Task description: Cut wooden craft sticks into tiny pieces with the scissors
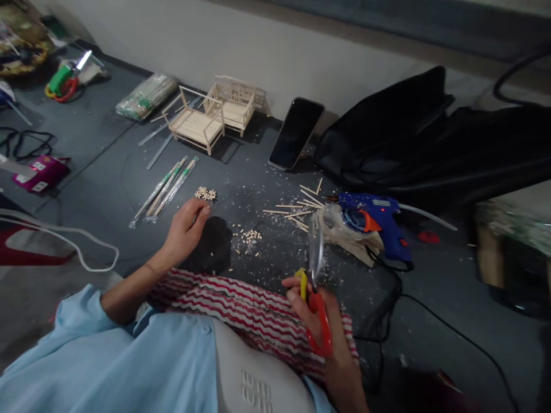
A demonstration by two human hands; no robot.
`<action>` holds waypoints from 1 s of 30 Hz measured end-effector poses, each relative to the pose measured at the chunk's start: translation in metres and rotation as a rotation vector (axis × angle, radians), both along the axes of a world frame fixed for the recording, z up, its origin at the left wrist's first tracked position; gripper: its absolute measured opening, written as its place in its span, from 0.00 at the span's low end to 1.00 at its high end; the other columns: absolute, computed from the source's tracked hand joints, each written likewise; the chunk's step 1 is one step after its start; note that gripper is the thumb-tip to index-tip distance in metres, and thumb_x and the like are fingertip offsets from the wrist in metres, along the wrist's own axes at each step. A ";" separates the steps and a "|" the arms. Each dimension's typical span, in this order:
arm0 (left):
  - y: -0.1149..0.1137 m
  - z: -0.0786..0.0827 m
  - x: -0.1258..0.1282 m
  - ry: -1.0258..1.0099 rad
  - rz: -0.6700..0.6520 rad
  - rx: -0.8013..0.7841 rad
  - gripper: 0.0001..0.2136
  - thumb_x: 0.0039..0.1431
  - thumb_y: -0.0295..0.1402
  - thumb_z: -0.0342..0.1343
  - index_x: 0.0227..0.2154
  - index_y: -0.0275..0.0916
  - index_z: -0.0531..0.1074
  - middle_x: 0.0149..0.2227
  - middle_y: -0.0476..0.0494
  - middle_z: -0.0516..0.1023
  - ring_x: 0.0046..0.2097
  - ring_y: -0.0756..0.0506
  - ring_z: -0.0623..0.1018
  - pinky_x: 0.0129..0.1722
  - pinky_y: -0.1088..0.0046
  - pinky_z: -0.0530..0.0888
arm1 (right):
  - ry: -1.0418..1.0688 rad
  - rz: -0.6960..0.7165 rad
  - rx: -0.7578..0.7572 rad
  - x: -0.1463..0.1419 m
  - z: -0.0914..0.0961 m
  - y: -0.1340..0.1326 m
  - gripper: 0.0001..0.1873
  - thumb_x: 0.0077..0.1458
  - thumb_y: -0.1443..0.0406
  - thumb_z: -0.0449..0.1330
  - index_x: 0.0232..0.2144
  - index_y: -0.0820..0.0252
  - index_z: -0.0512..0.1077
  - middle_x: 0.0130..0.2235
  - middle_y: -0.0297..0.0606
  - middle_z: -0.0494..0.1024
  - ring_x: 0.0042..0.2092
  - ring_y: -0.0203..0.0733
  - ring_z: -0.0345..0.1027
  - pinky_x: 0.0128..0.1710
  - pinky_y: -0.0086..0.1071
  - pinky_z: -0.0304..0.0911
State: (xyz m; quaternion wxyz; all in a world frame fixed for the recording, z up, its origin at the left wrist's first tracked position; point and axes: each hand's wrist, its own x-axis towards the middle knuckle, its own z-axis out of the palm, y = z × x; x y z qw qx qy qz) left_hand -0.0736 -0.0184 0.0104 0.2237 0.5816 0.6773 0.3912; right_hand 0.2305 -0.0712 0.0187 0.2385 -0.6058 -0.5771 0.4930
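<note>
My right hand (307, 310) is wrapped around a pair of scissors (319, 327) with red and yellow handles. The blades point away from me over the table and look slightly blurred. My left hand (185, 226) rests at the table with its fingers curled together. Anything between those fingertips is too small to make out. Just beyond them lies a little cluster of flower-shaped wooden pieces (205, 194). Between my hands is a scatter of short cut stick bits (249, 236). Thin wooden sticks (297, 209) lie loose past the scissors.
A blue glue gun (383, 221) lies right beside a plastic bag (333, 223), its cord trailing toward me. Behind stand a phone (296, 133) and two miniature stick-built furniture pieces (198, 123). Wrapped stick bundles (166, 189) lie left; black cloth (387, 132) lies at the back right.
</note>
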 end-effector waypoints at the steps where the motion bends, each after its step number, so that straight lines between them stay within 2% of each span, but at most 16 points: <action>1: -0.002 -0.002 0.001 -0.076 0.011 -0.025 0.12 0.64 0.40 0.47 0.37 0.38 0.70 0.36 0.45 0.74 0.38 0.48 0.72 0.41 0.71 0.68 | -0.012 0.054 -0.020 -0.002 0.002 0.000 0.15 0.51 0.54 0.57 0.37 0.57 0.72 0.31 0.36 0.73 0.30 0.39 0.66 0.32 0.33 0.65; 3: -0.010 -0.009 0.006 -0.234 0.047 -0.068 0.13 0.63 0.42 0.47 0.39 0.38 0.71 0.38 0.44 0.75 0.41 0.47 0.73 0.45 0.70 0.69 | 0.006 0.118 -0.086 -0.004 0.003 0.002 0.16 0.49 0.56 0.59 0.40 0.56 0.71 0.27 0.32 0.70 0.28 0.37 0.64 0.29 0.31 0.63; 6: -0.032 -0.023 0.023 -0.433 0.099 -0.058 0.13 0.64 0.42 0.47 0.37 0.39 0.71 0.40 0.44 0.75 0.44 0.47 0.73 0.49 0.69 0.69 | -0.023 0.013 -0.010 -0.004 -0.003 0.004 0.12 0.50 0.57 0.57 0.35 0.56 0.70 0.29 0.33 0.71 0.31 0.39 0.66 0.32 0.32 0.64; 10: -0.049 -0.030 0.053 -0.522 0.044 -0.059 0.12 0.62 0.42 0.49 0.33 0.38 0.70 0.40 0.43 0.74 0.45 0.47 0.73 0.51 0.69 0.69 | 0.008 -0.004 -0.018 -0.003 -0.010 0.005 0.11 0.50 0.57 0.55 0.33 0.57 0.68 0.25 0.31 0.68 0.28 0.38 0.64 0.32 0.33 0.63; 13: -0.035 -0.022 0.071 -0.670 0.013 -0.175 0.12 0.61 0.41 0.49 0.33 0.38 0.70 0.38 0.43 0.75 0.43 0.47 0.73 0.49 0.70 0.70 | 0.006 -0.025 0.001 -0.006 -0.008 0.005 0.10 0.50 0.58 0.55 0.33 0.57 0.67 0.26 0.31 0.69 0.29 0.38 0.65 0.34 0.33 0.63; 16: -0.004 -0.008 0.082 -0.798 -0.060 -0.247 0.12 0.61 0.41 0.50 0.31 0.37 0.69 0.35 0.45 0.75 0.41 0.47 0.74 0.46 0.70 0.71 | -0.051 -0.013 0.039 -0.011 -0.004 0.006 0.08 0.49 0.60 0.54 0.31 0.57 0.68 0.27 0.32 0.71 0.29 0.38 0.66 0.35 0.33 0.63; 18: 0.019 -0.002 0.087 -0.703 -0.166 -0.219 0.12 0.61 0.40 0.50 0.31 0.37 0.69 0.34 0.46 0.75 0.40 0.48 0.74 0.44 0.71 0.71 | -0.060 -0.021 0.019 -0.014 -0.004 0.006 0.08 0.48 0.60 0.54 0.30 0.57 0.68 0.22 0.29 0.67 0.26 0.37 0.63 0.32 0.32 0.62; 21: 0.052 -0.004 0.096 -0.327 -0.509 -0.111 0.10 0.62 0.38 0.50 0.33 0.37 0.72 0.32 0.46 0.76 0.36 0.49 0.73 0.40 0.72 0.70 | -0.029 -0.047 -0.002 -0.014 -0.006 0.006 0.09 0.48 0.59 0.54 0.30 0.57 0.67 0.20 0.28 0.65 0.23 0.36 0.62 0.28 0.32 0.61; 24: 0.077 -0.015 0.109 0.076 -0.726 0.080 0.11 0.64 0.33 0.48 0.35 0.36 0.74 0.37 0.41 0.77 0.40 0.47 0.74 0.44 0.70 0.69 | 0.065 -0.125 -0.048 -0.014 -0.008 0.004 0.10 0.49 0.58 0.55 0.32 0.57 0.66 0.20 0.27 0.65 0.22 0.35 0.60 0.25 0.31 0.60; 27: 0.093 -0.023 0.121 0.416 -0.758 0.116 0.14 0.65 0.33 0.45 0.35 0.34 0.75 0.37 0.38 0.76 0.41 0.44 0.73 0.44 0.67 0.69 | 0.147 -0.210 -0.085 -0.015 -0.010 0.002 0.11 0.49 0.57 0.55 0.33 0.57 0.66 0.20 0.27 0.64 0.21 0.34 0.59 0.23 0.30 0.59; 30: 0.100 -0.025 0.129 0.574 -0.747 0.094 0.16 0.66 0.33 0.43 0.34 0.32 0.75 0.37 0.36 0.74 0.40 0.43 0.73 0.42 0.67 0.69 | 0.169 -0.248 -0.079 -0.014 -0.014 0.002 0.12 0.48 0.56 0.55 0.32 0.57 0.66 0.21 0.26 0.65 0.21 0.33 0.59 0.23 0.30 0.59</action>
